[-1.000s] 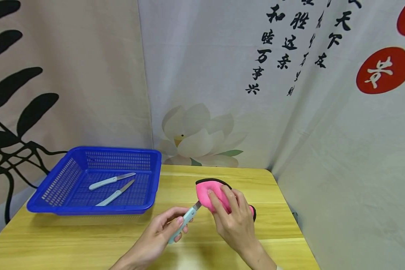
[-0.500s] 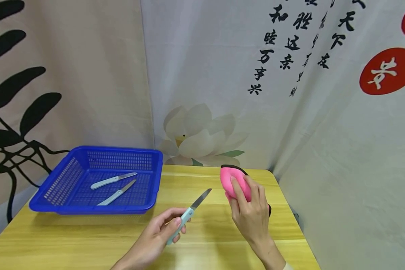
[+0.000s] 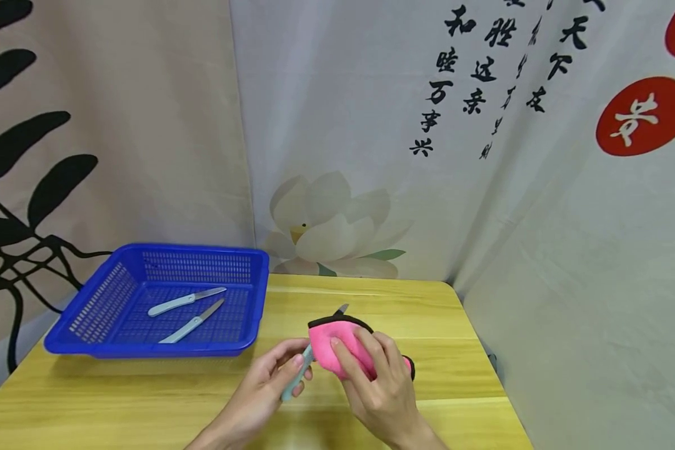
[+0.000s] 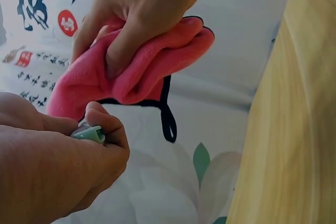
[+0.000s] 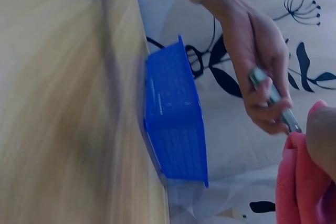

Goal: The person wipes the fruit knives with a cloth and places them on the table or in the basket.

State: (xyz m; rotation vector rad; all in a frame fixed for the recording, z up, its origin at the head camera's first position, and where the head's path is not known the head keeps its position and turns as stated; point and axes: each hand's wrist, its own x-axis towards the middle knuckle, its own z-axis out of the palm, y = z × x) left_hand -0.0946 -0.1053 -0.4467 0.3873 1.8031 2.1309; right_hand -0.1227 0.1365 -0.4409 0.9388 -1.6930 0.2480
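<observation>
My left hand (image 3: 271, 377) grips a small knife by its pale blue handle (image 3: 297, 377), blade slanting up and away. The right hand (image 3: 381, 382) holds a bunched pink cloth (image 3: 330, 351) with black edging against the blade. Most of the blade is hidden by the cloth; just its tip (image 3: 342, 309) shows past the far edge. In the left wrist view a black hanging loop (image 4: 169, 124) dangles from the cloth, and the handle's butt end (image 4: 89, 134) pokes out of the left fist. In the right wrist view the cloth (image 5: 295, 182) meets the knife (image 5: 274, 96) near its blade.
A blue plastic basket (image 3: 163, 351) stands at the left of the wooden table (image 3: 455, 412). Two more knives lie in it, one knife (image 3: 171, 305) behind the other knife (image 3: 184, 329). Behind the table hangs a printed curtain (image 3: 337, 112).
The right hand with the cloth moved right off the blade, leaving it bare half a second ago, then came back left over it. The left hand stays nearly still with the knife.
</observation>
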